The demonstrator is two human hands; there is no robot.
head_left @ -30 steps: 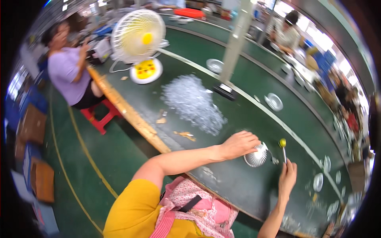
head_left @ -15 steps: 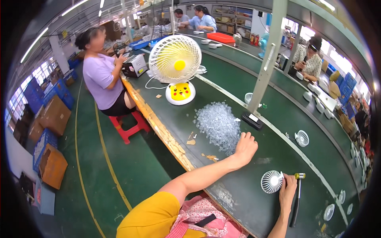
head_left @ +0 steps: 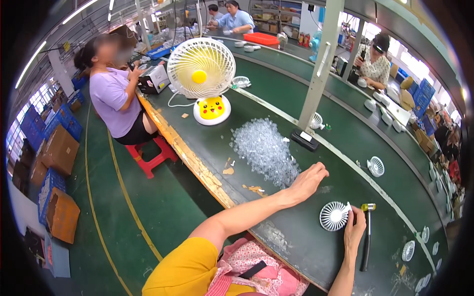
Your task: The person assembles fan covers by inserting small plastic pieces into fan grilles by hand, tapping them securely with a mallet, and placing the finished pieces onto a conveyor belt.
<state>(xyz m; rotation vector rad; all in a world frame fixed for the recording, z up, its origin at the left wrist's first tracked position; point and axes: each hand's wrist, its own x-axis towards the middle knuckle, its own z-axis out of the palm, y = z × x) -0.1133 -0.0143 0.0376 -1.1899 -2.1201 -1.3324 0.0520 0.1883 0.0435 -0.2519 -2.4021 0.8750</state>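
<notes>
My right hand (head_left: 354, 226) grips a small white fan head (head_left: 334, 216) by the short neck at its side, with the round slatted grille facing up just over the dark tabletop. Close to that hand lies a hammer (head_left: 367, 232) with a yellow-ended head and black handle. My left hand (head_left: 307, 182) is closed, its fingers drawn together, just right of a heap of small clear plastic pieces (head_left: 266, 150). Whatever those fingers hold, if anything, is hidden.
A larger fan (head_left: 201, 69) with a yellow character base stands beyond the heap. A metal post (head_left: 321, 69) rises by a black box (head_left: 304, 140). More fan parts (head_left: 375, 166) ride the green conveyor belt. At the left a person in purple (head_left: 111, 93) sits; others work across the line.
My left hand has shifted slightly right, away from the heap's edge, its fingers now pointing more to the right. My right hand keeps its hold on the fan head. The whole view has shifted a little.
</notes>
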